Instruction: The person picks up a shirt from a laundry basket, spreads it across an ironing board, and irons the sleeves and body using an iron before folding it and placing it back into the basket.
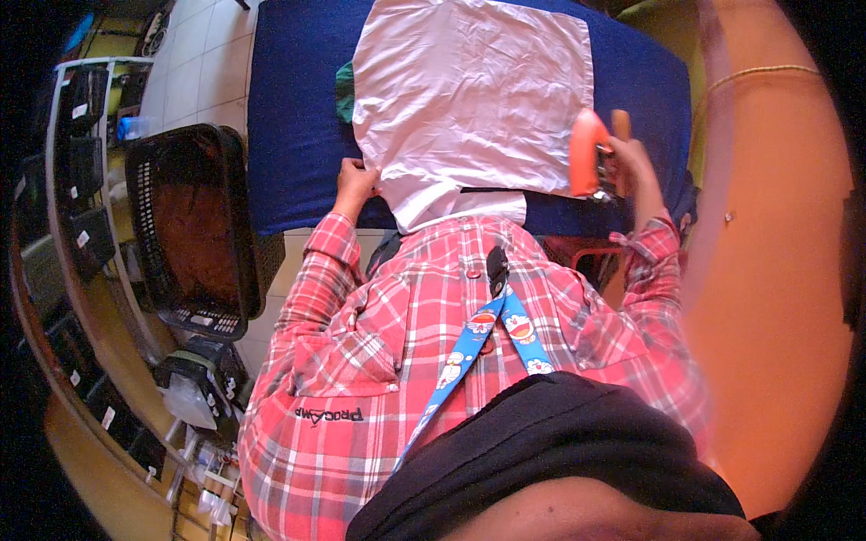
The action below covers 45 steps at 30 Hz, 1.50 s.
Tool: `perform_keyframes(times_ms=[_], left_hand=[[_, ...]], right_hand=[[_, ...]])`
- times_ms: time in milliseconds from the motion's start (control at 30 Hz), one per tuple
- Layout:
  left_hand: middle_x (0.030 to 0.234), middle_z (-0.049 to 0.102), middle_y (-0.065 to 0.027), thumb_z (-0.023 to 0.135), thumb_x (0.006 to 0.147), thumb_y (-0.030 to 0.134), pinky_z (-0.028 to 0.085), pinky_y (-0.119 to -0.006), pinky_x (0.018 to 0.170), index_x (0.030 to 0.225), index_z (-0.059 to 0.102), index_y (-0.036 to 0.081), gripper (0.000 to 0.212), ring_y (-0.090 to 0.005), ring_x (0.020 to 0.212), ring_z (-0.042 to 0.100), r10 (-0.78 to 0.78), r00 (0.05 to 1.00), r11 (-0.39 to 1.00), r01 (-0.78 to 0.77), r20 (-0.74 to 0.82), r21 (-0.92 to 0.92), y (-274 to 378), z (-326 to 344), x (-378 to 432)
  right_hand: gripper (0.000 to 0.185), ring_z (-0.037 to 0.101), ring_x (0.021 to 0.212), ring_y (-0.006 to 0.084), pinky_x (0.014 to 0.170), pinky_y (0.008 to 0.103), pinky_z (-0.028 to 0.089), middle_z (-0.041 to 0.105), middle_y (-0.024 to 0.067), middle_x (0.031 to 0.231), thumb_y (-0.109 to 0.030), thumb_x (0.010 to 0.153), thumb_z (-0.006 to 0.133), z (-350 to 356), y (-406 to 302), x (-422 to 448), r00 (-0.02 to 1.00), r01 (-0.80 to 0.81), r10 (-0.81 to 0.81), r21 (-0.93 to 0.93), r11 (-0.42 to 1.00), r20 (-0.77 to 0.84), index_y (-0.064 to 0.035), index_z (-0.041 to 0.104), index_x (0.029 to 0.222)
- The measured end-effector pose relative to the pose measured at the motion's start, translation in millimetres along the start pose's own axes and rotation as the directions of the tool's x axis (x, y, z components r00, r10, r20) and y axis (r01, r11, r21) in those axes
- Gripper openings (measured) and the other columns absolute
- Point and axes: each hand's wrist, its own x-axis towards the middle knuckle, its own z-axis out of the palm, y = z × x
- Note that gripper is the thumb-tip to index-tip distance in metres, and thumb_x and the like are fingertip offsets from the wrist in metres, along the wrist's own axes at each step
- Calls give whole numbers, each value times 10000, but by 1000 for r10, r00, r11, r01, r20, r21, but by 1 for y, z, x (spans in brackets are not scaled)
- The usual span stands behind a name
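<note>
A white, creased cloth [473, 95], which looks like a garment, lies spread over a table covered in dark blue fabric [298, 135]. My left hand [356, 184] pinches the cloth at its lower left edge. In my right hand [632, 166] is an orange clothes iron [587, 152], tilted on its side at the cloth's right edge. Motion blurs it, and I cannot tell whether it touches the cloth. The near end of the cloth is folded and hangs over the table edge towards my body. A bit of green fabric [345, 93] shows from under its left side.
A black plastic basket [189, 223] stands left of the table on the tiled floor. Beyond it is a shelf rack [51, 155] with several dark bins. An orange wall [771, 237] rises close on my right. A red stool [585, 250] is partly visible under the table.
</note>
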Motion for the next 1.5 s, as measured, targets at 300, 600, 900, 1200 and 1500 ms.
perform_keyframes(times_ms=[300, 600, 900, 1200, 1500], left_hand=[[785, 611, -101, 686, 800, 144, 517, -267, 477, 1030, 466, 11, 345, -167, 571, 619, 143, 969, 987, -154, -203, -39, -51, -27, -54], [865, 603, -123, 619, 813, 109, 525, -291, 526, 986, 525, 8, 222, -187, 725, 606, 64, 785, 995, -94, -616, -17, -184, -82, -72], [826, 633, -98, 634, 806, 148, 480, -342, 701, 923, 568, 26, 181, -224, 753, 611, 145, 621, 974, 45, -770, 220, -216, -129, -56], [835, 661, -105, 619, 859, 170, 492, -297, 725, 911, 627, -9, 187, -178, 771, 627, 600, 646, 798, -527, -471, 293, -37, -127, 26], [986, 664, -181, 615, 830, 369, 485, -361, 810, 1019, 659, 14, 404, -283, 939, 644, 402, 915, 835, -376, 20, 402, 80, -56, 124]], right_hand=[[369, 657, 773, 344, 675, 453, 510, 653, 231, 884, -243, 766, 634, 265, -99, -81, 670, 713, -651, -554, 430, 356, 10, 597, 1032], [263, 644, 697, 356, 585, 463, 468, 655, 185, 817, -326, 884, 514, 292, -114, -133, 509, 841, -771, -412, 351, 384, -121, 668, 937], [307, 636, 848, 394, 743, 484, 483, 648, 240, 853, -301, 820, 525, 154, -47, -68, 799, 418, -595, -628, 657, -90, -70, 681, 948], [420, 619, 910, 403, 759, 475, 487, 651, 245, 885, -423, 834, 564, 8, -3, 14, 736, 15, -442, -641, 768, -512, -30, 683, 921], [302, 632, 898, 367, 769, 450, 500, 655, 204, 930, -339, 783, 585, 145, -35, -72, 867, 222, -488, -799, 558, -100, -127, 694, 968]])
